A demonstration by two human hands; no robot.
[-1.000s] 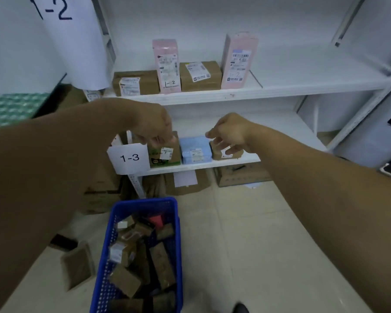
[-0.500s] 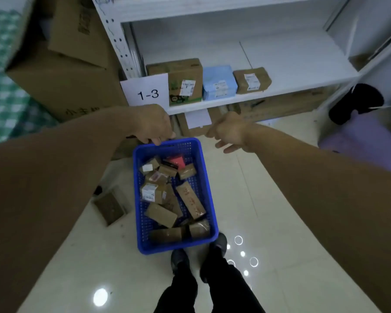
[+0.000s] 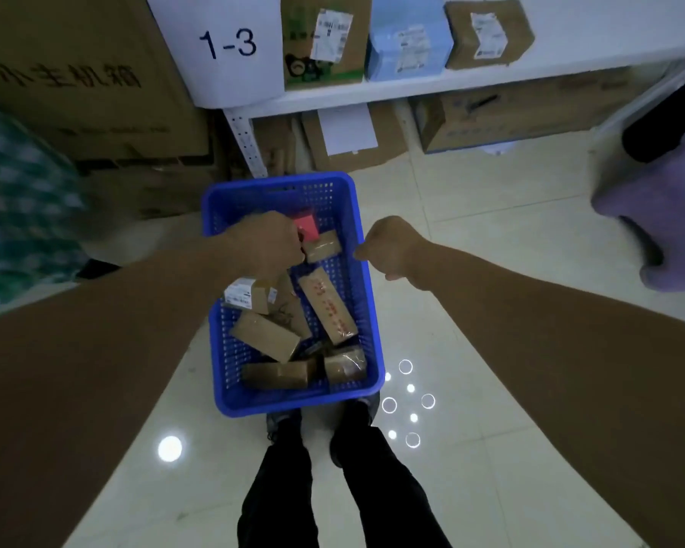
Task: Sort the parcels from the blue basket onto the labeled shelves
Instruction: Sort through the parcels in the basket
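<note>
The blue basket (image 3: 293,401) stands on the floor in front of my feet and holds several brown parcels. My left hand (image 3: 267,243) is down inside it at the far end, fingers curled against a red parcel (image 3: 308,224) and a small brown parcel (image 3: 322,247); the hand hides any grip. My right hand (image 3: 392,247) hovers over the basket's right rim, loosely closed and holding nothing. A long parcel with red print (image 3: 327,306) lies along the right side. Above, the shelf labelled 1-3 (image 3: 228,43) carries a green-printed box (image 3: 321,41), a blue parcel (image 3: 408,37) and a brown parcel (image 3: 487,31).
Large cardboard boxes (image 3: 84,73) are stacked to the left of the shelf post. Flat cartons (image 3: 511,116) lie under the shelf. A purple object (image 3: 657,199) sits at the right. The floor is glossy pale tile.
My view has dropped from the shelf to the basket. My left hand moved from the basket's far rim down among the parcels; my right hand came to the basket's right rim.
</note>
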